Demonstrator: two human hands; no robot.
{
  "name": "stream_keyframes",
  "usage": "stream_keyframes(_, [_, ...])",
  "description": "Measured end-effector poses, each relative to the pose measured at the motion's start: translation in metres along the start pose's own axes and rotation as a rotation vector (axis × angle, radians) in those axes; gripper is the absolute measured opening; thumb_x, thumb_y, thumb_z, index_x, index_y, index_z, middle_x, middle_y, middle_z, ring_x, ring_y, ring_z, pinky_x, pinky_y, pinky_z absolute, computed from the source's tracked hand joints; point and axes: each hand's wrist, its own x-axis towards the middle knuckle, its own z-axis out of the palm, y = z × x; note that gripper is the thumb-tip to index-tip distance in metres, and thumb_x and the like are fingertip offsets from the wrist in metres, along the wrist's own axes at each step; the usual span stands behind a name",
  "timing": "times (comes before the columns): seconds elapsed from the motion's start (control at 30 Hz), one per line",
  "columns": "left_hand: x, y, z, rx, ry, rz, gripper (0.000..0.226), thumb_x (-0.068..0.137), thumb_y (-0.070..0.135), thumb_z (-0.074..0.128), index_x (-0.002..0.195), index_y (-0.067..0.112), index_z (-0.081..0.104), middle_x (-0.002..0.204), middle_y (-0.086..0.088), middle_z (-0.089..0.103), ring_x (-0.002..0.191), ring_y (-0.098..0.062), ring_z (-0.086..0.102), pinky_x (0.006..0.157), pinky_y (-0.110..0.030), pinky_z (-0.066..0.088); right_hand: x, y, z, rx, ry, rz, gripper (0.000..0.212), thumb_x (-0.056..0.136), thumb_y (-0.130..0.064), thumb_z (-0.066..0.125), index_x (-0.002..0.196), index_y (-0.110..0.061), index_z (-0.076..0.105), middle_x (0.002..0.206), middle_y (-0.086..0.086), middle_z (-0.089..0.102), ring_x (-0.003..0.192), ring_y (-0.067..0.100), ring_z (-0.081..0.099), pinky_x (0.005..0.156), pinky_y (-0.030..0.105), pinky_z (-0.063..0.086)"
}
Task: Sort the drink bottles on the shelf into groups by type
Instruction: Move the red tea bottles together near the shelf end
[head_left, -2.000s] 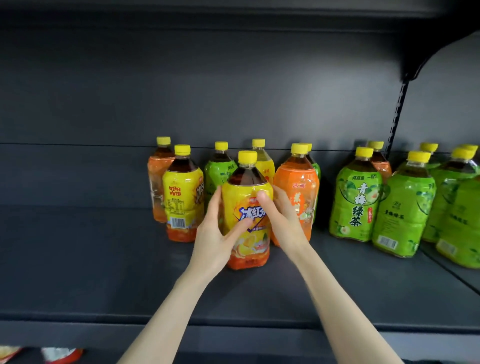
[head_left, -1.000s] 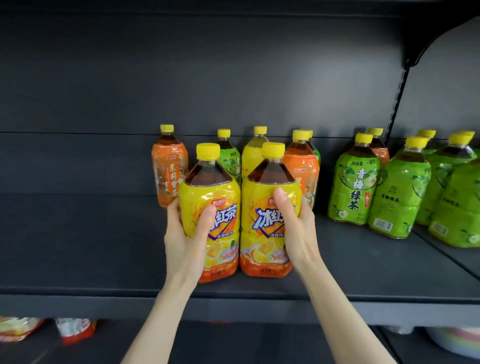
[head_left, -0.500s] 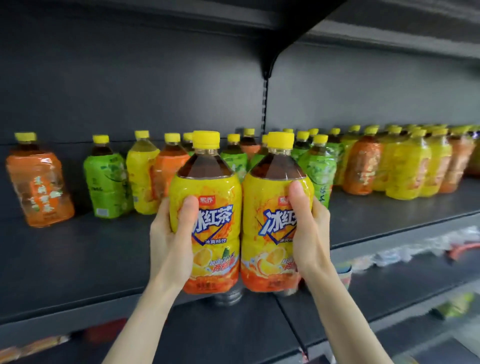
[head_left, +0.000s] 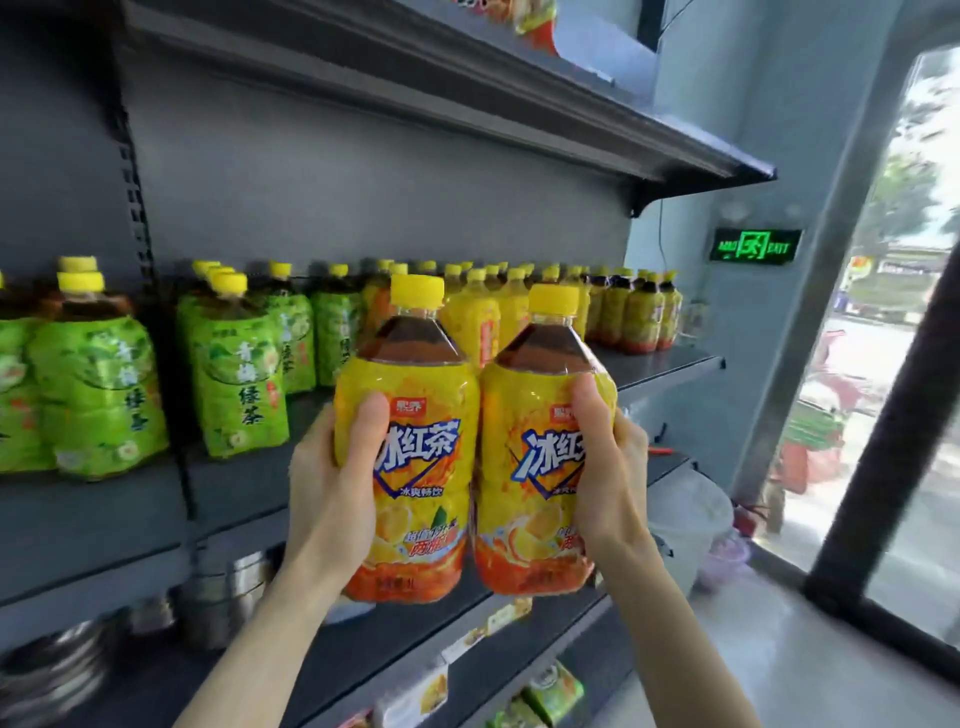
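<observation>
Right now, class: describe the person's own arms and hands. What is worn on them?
Nothing is worn. The left hand and right hand are bare, with no gloves and no rings in view. The left forearm and right forearm show no sleeves, watch or bracelet as far as the bottom edge of the picture.

Centre: left yellow-label bottle (head_left: 410, 467) and right yellow-label bottle (head_left: 530, 467), clear smooth plastic at the shoulders, glossy shrink-film sleeves with slight wrinkles, yellow plastic caps (head_left: 417, 289). At 9 o'clock, green-label bottles (head_left: 236, 384): same glossy, crinkled film. At 8 o'clock, shelf (head_left: 93, 519): dark matt painted metal; at 7 o'clock, stacked bowls (head_left: 47, 670): shiny bare metal
</observation>
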Motion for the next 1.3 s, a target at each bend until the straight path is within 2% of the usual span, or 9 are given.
stream_keyframes(0.13, [0.026,-0.019,0.067,-0.017,-0.058,0.017,0.058,0.071,0.067,0.05,0.105,0.022,0.063,0.088,0.012,0.074,0.079,-0.007,0.07,0.058,-0.015,0.051,0.049,0.008,-0.047,0.019,0.052,-0.016,0.072,0.06,-0.069,0.058,0.092,-0.006,0.07,0.079,0.01,0.075,0.072,0.025,0.073,0.064,0.037,0.059])
stream_keyframes(0.3, [0.063,-0.068,0.144,-0.042,-0.103,0.055,0.085,0.054,0.088,0.05,0.111,0.027,0.06,0.094,0.016,0.072,0.084,-0.005,0.069,0.062,-0.016,0.054,0.122,0.039,-0.1,-0.02,0.094,-0.073,0.075,0.061,-0.07,0.056,0.09,-0.002,0.068,0.079,0.011,0.075,0.072,0.026,0.073,0.065,0.036,0.06])
stream_keyframes(0.47, [0.119,-0.119,0.229,-0.053,-0.144,0.029,0.084,0.058,0.086,0.048,0.114,0.025,0.058,0.096,0.013,0.072,0.084,-0.007,0.069,0.062,-0.018,0.054,0.212,0.066,-0.151,-0.067,0.152,-0.063,0.076,0.058,-0.072,0.055,0.087,-0.003,0.068,0.075,0.009,0.074,0.068,0.022,0.072,0.06,0.032,0.058])
stream_keyframes(0.6, [0.164,-0.156,0.305,-0.069,-0.183,0.013,0.091,0.058,0.089,0.046,0.12,0.024,0.057,0.102,0.007,0.072,0.09,-0.012,0.069,0.071,-0.03,0.058,0.282,0.082,-0.199,-0.122,0.226,-0.095,0.076,0.058,-0.072,0.055,0.082,-0.001,0.067,0.072,0.009,0.074,0.066,0.023,0.072,0.062,0.034,0.06])
stream_keyframes(0.73, [0.193,-0.193,0.384,-0.116,-0.249,-0.037,0.062,0.079,0.068,0.045,0.121,0.023,0.057,0.104,0.004,0.072,0.093,-0.017,0.07,0.079,-0.042,0.057,0.343,0.104,-0.254,-0.155,0.283,-0.106,0.073,0.059,-0.074,0.053,0.077,-0.005,0.069,0.071,0.008,0.073,0.067,0.024,0.072,0.068,0.04,0.06])
stream_keyframes(0.83, [0.206,-0.221,0.427,-0.132,-0.252,-0.085,0.068,0.074,0.072,0.048,0.121,0.024,0.058,0.108,0.002,0.07,0.098,-0.018,0.068,0.086,-0.047,0.054,0.376,0.12,-0.287,-0.141,0.298,-0.103,0.074,0.058,-0.074,0.054,0.078,-0.005,0.07,0.07,0.008,0.074,0.067,0.025,0.072,0.071,0.044,0.06])
stream_keyframes(1.1, [0.25,-0.284,0.556,-0.027,-0.101,-0.051,0.072,0.071,0.075,0.043,0.115,0.021,0.061,0.104,0.004,0.071,0.094,-0.011,0.068,0.082,-0.034,0.055,0.516,0.161,-0.374,-0.138,0.159,-0.095,0.078,0.059,-0.073,0.056,0.078,0.001,0.068,0.072,0.014,0.073,0.069,0.029,0.071,0.07,0.048,0.059])
stream_keyframes(1.23, [0.27,-0.305,0.59,0.069,-0.005,-0.02,0.064,0.068,0.077,0.039,0.113,0.035,0.057,0.104,0.013,0.068,0.092,0.003,0.064,0.075,-0.017,0.05,0.575,0.185,-0.387,-0.083,0.06,-0.084,0.076,0.061,-0.073,0.056,0.079,0.0,0.069,0.073,0.011,0.074,0.069,0.027,0.072,0.068,0.043,0.06])
stream_keyframes(1.3, [0.28,-0.313,0.6,0.103,0.049,-0.023,0.067,0.067,0.076,0.041,0.115,0.032,0.055,0.104,0.012,0.067,0.091,0.003,0.064,0.072,-0.014,0.05,0.599,0.199,-0.386,-0.036,0.013,-0.062,0.077,0.059,-0.073,0.056,0.079,0.0,0.068,0.072,0.009,0.074,0.068,0.023,0.072,0.064,0.036,0.059])
